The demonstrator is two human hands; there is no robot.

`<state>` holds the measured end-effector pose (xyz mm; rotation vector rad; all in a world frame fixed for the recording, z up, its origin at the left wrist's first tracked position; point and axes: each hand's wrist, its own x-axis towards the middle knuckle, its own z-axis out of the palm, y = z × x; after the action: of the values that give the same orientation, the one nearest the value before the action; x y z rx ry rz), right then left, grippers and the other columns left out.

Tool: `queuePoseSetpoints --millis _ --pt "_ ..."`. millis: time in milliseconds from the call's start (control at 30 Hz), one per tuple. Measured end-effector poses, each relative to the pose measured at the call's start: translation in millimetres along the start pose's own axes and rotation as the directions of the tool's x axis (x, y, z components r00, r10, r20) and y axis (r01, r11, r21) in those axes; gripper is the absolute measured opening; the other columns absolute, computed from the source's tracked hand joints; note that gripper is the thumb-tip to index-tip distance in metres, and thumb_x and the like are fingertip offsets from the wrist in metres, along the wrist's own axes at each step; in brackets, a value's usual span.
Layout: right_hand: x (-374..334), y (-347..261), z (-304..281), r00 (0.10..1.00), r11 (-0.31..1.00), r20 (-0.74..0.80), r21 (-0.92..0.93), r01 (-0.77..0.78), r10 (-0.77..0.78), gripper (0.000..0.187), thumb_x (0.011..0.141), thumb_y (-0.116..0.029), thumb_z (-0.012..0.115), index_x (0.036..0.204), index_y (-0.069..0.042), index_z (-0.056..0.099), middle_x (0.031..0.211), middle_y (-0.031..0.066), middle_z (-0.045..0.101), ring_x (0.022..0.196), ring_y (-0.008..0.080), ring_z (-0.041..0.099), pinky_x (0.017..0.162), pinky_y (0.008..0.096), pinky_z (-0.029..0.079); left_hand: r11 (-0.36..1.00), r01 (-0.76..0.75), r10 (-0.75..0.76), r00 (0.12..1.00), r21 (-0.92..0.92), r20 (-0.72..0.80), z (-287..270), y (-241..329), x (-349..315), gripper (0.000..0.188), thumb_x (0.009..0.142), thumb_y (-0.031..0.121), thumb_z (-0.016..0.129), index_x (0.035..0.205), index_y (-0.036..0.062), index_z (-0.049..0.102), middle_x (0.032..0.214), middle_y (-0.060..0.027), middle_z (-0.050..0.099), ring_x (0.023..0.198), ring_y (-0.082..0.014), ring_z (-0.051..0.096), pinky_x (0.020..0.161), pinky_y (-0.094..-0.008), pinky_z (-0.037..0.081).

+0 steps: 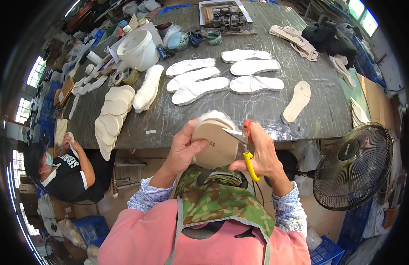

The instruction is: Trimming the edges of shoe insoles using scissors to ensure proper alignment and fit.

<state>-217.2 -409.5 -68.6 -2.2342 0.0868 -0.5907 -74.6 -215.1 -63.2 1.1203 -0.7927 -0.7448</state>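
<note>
My left hand (181, 148) is closed on a beige insole (214, 148) with white fleece showing past its far edge; the thumb presses on its flat face. In my right hand (262, 152) are scissors (248, 158) with one yellow and one red handle loop. Their blades are spread at the insole's right edge, near the fleece. Beyond my hands, several white fleecy insoles (200, 90) lie in two columns on the dark table (257, 117). A single beige insole (297, 101) rests at the right.
Overlapping beige insoles (114, 115) and another fleecy insole (148, 88) lie on the left, near a white bucket (139, 49). A black fan (352, 165) stands at the right by the table edge. A masked co-worker (65, 170) sits at the left, holding a pale piece.
</note>
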Motion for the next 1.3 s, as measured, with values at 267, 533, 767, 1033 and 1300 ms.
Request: queuePoseSetpoints --millis 267,533,767,1033,1300 --pt "1 -4 5 0.998 0.998 -0.033 0.021 -0.052 0.053 0.079 0.051 -0.065 0.085 0.085 -0.002 0.054 0.062 0.0029 0.048 0.054 0.0166 0.047 0.050 0.0296 0.040 1.000 -0.028 0.028 0.999 -0.005 -0.036 -9 3 -5 0.045 0.094 -0.001 0.054 0.138 0.0050 0.045 0.126 -0.0028 0.057 0.114 -0.0106 0.052 0.099 -0.0279 0.041" --pt "1 1 7 0.999 0.999 -0.024 -0.014 -0.045 0.045 0.066 0.056 -0.055 0.088 0.070 -0.004 0.049 0.054 0.0019 0.045 0.047 0.0149 0.044 0.044 0.0283 0.038 0.976 0.005 0.008 0.998 0.220 -0.059 -25 17 -7 0.045 0.093 0.001 0.057 0.137 0.0031 0.046 0.120 -0.0051 0.060 0.109 -0.0120 0.055 0.095 -0.0287 0.044" --pt "12 -4 0 0.993 0.999 0.106 -0.037 -0.040 0.044 0.077 0.058 -0.061 0.083 0.093 -0.001 0.052 0.072 0.0076 0.050 0.063 0.0232 0.050 0.057 0.0331 0.043 0.930 0.006 0.008 0.999 0.367 -0.034 -26 25 -6 0.044 0.092 0.003 0.058 0.135 0.0043 0.049 0.107 -0.0071 0.066 0.095 -0.0113 0.060 0.086 -0.0277 0.048" --pt "25 -6 3 0.996 0.996 0.082 -0.083 0.040 -0.033 0.091 0.055 -0.073 0.077 0.100 0.001 0.050 0.079 0.0098 0.049 0.070 0.0263 0.051 0.062 0.0362 0.043 0.928 0.060 -0.061 0.998 0.369 -0.009 -23 32 -5 0.046 0.092 0.000 0.055 0.137 0.0011 0.046 0.122 -0.0085 0.061 0.111 -0.0146 0.057 0.096 -0.0297 0.044" --pt "25 -2 3 0.999 1.000 0.049 -0.006 -0.012 0.012 0.083 0.049 -0.068 0.084 0.089 -0.001 0.054 0.064 0.0023 0.050 0.056 0.0178 0.052 0.053 0.0302 0.043 0.954 0.030 -0.026 0.999 0.297 -0.019 -26 32 -2 0.046 0.093 0.001 0.054 0.137 0.0002 0.046 0.122 -0.0080 0.060 0.111 -0.0145 0.056 0.097 -0.0296 0.043"
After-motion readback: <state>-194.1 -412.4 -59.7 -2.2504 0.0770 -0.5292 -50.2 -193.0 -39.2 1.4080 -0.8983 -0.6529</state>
